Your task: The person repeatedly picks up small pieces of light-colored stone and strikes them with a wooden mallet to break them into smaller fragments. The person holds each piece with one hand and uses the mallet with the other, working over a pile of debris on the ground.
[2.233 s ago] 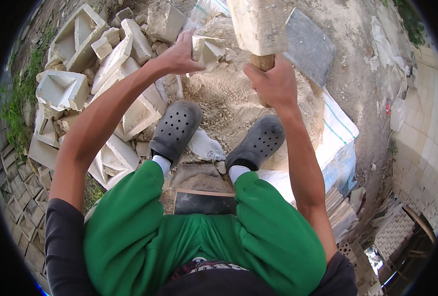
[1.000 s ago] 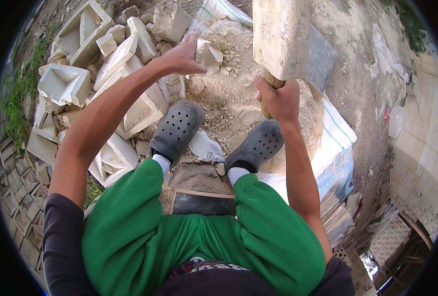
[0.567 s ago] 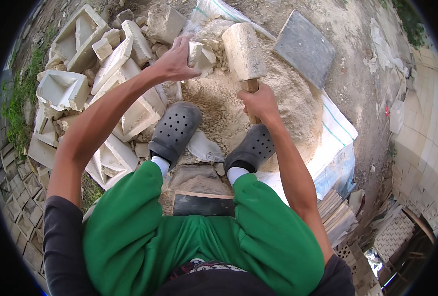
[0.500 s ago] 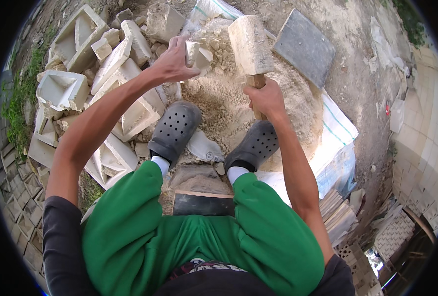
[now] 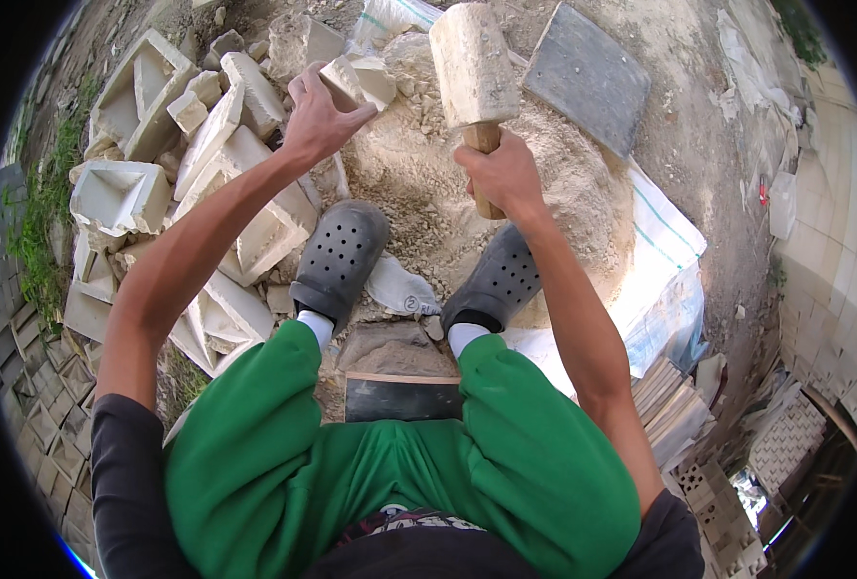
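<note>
My right hand is closed around the handle of a pale, dust-coated mallet, its thick cylindrical head raised over the crushed material. Ahead and to the left, my left hand grips an off-white, chalky broken block, thumb on the near side and fingers on the far side. The block sits at the edge of the rubble, left of the mallet head. Below the hands, my feet in grey clogs flank the powder and crumbs.
Broken off-white box-shaped pieces are heaped on the left. A flat grey slab lies at the far right, beside a white woven sack under the powder. A whitish cloth-like piece lies between the clogs. Stacked slats stand at right.
My left hand and the block have shifted left and slightly farther away. The mallet has risen a little and moved left in my right hand.
</note>
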Tool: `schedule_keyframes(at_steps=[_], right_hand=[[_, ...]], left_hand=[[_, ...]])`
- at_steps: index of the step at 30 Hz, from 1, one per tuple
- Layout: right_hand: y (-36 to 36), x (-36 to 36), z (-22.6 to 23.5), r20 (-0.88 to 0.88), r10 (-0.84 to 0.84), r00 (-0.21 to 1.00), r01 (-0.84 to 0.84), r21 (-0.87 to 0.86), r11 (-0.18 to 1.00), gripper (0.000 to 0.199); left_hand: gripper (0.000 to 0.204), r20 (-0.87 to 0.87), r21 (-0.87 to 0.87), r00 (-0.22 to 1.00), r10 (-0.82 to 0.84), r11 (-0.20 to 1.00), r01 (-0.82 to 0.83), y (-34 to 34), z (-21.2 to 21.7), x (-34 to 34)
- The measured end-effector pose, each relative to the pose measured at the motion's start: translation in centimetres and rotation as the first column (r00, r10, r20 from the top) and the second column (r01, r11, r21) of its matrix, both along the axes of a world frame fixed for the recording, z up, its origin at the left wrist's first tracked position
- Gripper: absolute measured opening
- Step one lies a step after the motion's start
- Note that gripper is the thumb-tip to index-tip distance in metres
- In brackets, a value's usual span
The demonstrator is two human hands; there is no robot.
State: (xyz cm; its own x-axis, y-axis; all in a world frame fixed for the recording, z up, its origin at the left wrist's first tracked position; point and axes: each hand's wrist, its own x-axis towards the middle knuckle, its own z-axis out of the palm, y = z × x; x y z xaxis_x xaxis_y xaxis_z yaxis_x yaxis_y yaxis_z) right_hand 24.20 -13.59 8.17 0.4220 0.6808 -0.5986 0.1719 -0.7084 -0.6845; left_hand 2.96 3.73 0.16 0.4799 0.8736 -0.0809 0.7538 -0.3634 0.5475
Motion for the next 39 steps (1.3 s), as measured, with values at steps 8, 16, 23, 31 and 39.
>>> schedule_keyframes(at_steps=[8,16,23,31,39], right_hand=[[-0.6,-0.8,-0.4,0.056,0.027,0.998,-0.027,-0.015,1.000,0.043],[-0.3,-2.6,-2.5,0.142,-0.022,0.990,-0.033,0.375,0.926,0.034],[0.5,-1.2,1.4,0.047,0.111,0.993,-0.106,-0.100,0.989,0.051],[1.8,-2.2,1.0,0.046,-0.097,0.994,0.059,0.523,0.850,0.032],[2.1,-1.6,3.4,0.053,0.151,0.987,-0.141,-0.148,0.979,0.049]], left_hand=[[0.109,0.011,-0.213,0.995,0.097,0.973,-0.092,-0.9,1.8,0.6],[0.107,-0.024,-0.217,0.998,0.056,0.974,-0.060,-0.6,1.6,0.6],[0.106,-0.036,-0.245,0.999,0.011,0.969,-0.020,-0.3,1.8,0.7],[0.111,-0.053,-0.285,0.997,0.047,0.957,-0.061,0.1,2.8,1.2],[0.112,-0.067,-0.262,0.997,0.028,0.964,-0.045,0.4,2.2,0.8]])
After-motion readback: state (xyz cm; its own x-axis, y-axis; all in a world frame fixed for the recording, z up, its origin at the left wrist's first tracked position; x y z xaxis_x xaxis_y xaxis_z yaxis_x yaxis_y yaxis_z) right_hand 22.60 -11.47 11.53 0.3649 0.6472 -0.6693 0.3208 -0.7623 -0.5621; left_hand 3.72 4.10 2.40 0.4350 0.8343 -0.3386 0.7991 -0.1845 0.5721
